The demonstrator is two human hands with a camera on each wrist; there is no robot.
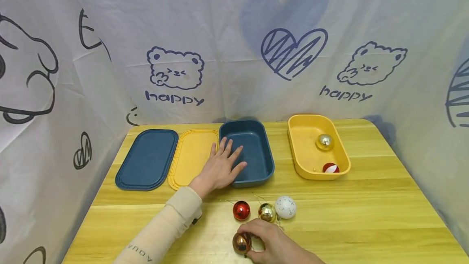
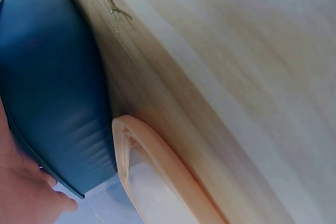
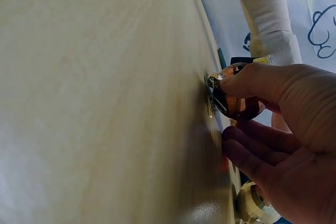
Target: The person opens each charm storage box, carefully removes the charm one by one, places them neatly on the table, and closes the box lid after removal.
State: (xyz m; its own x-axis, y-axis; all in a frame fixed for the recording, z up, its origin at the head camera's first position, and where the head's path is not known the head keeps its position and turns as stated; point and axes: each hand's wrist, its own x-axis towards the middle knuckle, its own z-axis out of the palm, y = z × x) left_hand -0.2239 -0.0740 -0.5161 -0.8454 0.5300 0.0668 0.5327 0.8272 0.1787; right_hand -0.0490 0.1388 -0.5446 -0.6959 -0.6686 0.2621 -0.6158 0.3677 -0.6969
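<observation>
At the front of the table my right hand [image 1: 272, 241] pinches a shiny brown bauble [image 1: 242, 243] between thumb and fingers; the right wrist view shows the thumb near its cap. My left hand [image 1: 221, 167] lies over the left rim of the dark blue box [image 1: 253, 150], fingers straight and spread. Nothing is held in it. Between the hands and the box lie a red bauble [image 1: 241, 210], a gold bauble [image 1: 267, 212] and a white speckled ball [image 1: 285, 207]. In the left wrist view the blue box [image 2: 52, 66] fills the left side.
A yellow box [image 1: 301, 162] at the right holds a gold bauble [image 1: 324, 142] and a red and white ball [image 1: 331, 168]. Left of the blue box lie a yellow lid [image 1: 192, 156] and a dark blue lid [image 1: 148, 160]. A printed cloth [image 1: 234, 72] hangs behind the table.
</observation>
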